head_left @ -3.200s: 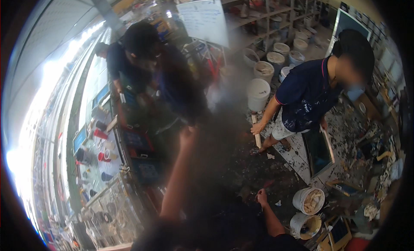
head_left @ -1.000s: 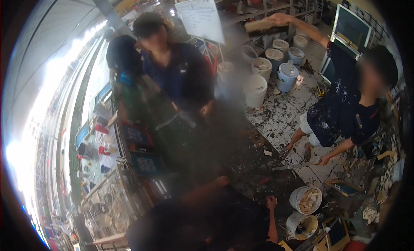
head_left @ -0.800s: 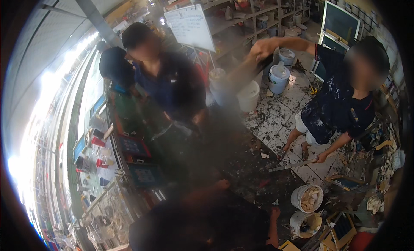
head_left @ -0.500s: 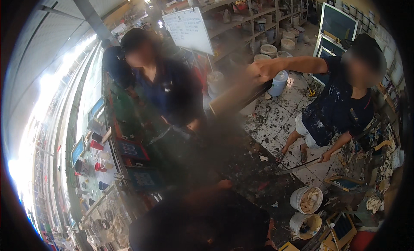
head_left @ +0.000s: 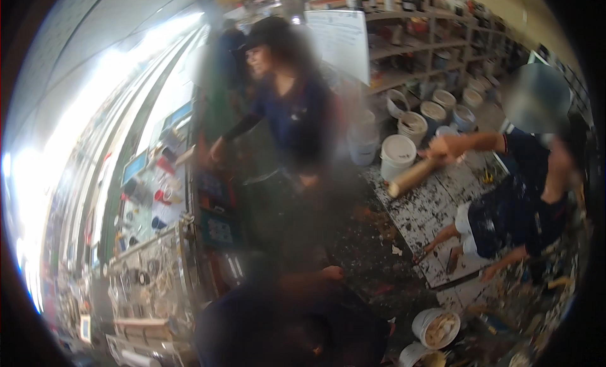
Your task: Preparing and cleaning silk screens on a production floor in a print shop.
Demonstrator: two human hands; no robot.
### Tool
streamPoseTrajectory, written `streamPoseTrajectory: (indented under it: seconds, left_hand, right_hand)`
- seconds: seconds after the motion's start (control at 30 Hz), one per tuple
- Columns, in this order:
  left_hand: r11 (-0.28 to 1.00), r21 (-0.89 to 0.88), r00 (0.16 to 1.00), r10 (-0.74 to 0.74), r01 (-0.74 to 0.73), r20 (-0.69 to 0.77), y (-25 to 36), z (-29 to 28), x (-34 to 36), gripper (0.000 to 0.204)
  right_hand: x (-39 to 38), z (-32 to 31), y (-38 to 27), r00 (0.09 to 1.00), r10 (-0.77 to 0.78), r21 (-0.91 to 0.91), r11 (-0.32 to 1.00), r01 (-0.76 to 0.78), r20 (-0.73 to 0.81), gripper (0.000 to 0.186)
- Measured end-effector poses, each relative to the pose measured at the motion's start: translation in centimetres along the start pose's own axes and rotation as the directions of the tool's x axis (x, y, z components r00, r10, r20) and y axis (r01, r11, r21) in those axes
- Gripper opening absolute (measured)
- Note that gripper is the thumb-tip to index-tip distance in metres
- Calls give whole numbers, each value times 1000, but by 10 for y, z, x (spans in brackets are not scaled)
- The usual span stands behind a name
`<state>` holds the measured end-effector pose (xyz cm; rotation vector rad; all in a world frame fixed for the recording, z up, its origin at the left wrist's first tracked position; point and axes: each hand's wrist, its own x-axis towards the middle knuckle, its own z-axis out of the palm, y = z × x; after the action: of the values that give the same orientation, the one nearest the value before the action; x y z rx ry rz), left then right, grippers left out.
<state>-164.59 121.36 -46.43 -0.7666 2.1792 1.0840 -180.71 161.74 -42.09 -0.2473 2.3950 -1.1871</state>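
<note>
A blurred forearm crosses in front of my dark shirt from the left. At its end is what looks like my left hand (head_left: 332,273). Its fingers are too smeared to read, and no held thing shows. My right hand is not in view. On the right, a co-worker's hand (head_left: 447,147) grips a wooden bar (head_left: 413,179), perhaps a squeegee, that slants down to the left. That person's lower hand (head_left: 495,269) is blurred. A second co-worker in a dark top stands at upper left, an arm (head_left: 235,132) stretched toward the long table.
A long table (head_left: 142,206) with cups and small framed screens runs along the left. White buckets (head_left: 398,155) stand before shelves (head_left: 404,42) at the back. The tiled floor (head_left: 435,206) is stained. A bucket of scraps (head_left: 435,329) stands lower right.
The view has swung, so most things sit further right or lower. The right-hand co-worker's wooden bar tilts differently. The other co-worker now faces left with an arm extended.
</note>
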Motion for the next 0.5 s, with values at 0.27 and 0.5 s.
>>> streamPoseTrajectory:
  seconds: [0.27, 0.5]
  left_hand:
    - [980, -176, 992, -108, 96, -58, 4, 14, -38, 37]
    - [796, -605, 906, -268, 16, -327, -55, 15, -55, 31]
  right_hand:
    - [73, 6, -36, 970, -135, -124, 979, 162, 201, 7]
    - [100, 46, -75, 890, -200, -190, 935, 298, 409, 10]
